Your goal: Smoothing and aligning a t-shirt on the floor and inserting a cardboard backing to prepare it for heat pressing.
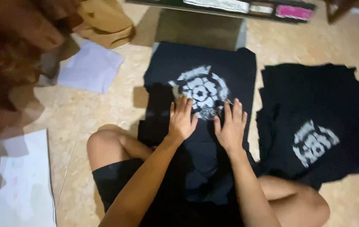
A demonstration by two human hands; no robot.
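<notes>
Two hands, left, right, grip released, flat on black printed shirt beneath palms.

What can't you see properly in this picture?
- Head view: the lower part of the black shirt is hidden under the left hand, right hand and forearms.
- The pile of black shirts is blurred, so its white print can't be made out.
- The brown cloth is cut off by the left edge.
- The white paper runs off the bottom edge.
</notes>
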